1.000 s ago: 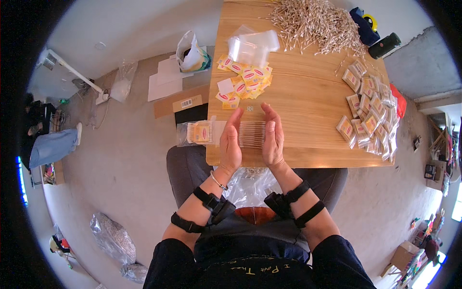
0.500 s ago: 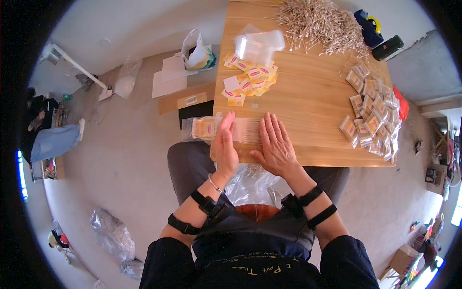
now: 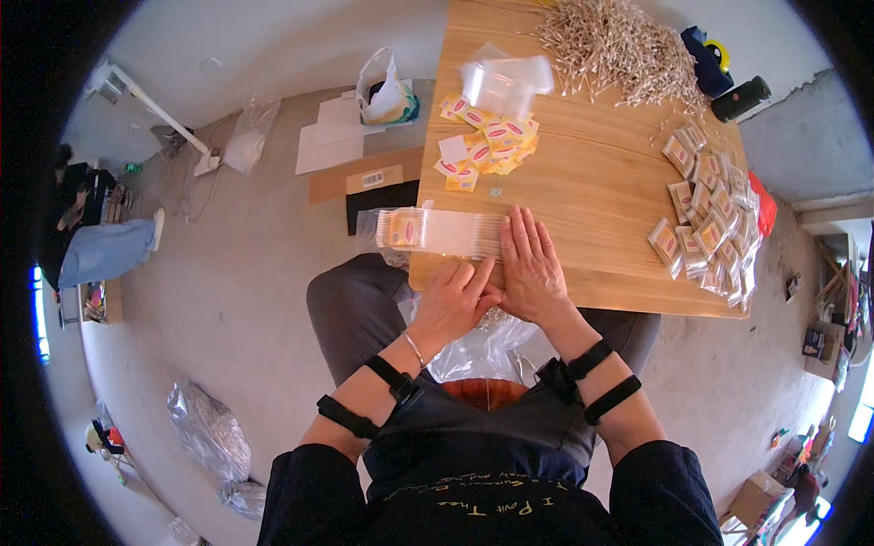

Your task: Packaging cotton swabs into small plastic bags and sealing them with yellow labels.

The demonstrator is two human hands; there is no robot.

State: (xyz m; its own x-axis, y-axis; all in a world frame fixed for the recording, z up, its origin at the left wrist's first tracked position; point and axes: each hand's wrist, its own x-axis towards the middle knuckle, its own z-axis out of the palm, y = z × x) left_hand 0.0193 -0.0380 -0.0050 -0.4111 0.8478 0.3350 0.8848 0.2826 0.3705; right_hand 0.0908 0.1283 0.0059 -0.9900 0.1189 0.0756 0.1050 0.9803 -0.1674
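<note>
Cotton swabs (image 3: pixel 485 235) lie in 1 row on the worktop (image 3: pixel 601 191); right hand (image 3: pixel 533 273) alongside, grip flat, unclosed; left hand (image 3: pixel 451 298) near, grip cannot be determined.

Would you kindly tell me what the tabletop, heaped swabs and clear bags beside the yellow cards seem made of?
Tabletop: seemingly smooth wood or veneer, showing long grain.
Heaped swabs: probably matte wooden sticks with cotton tips, being tan and pale-ended.
Clear bags: likely glossy plastic film, see-through with glare.

Pale swabs (image 3: pixel 486 235), yellow-and-white cards (image 3: pixel 505 135), wood-grained tabletop (image 3: pixel 605 182)
</note>
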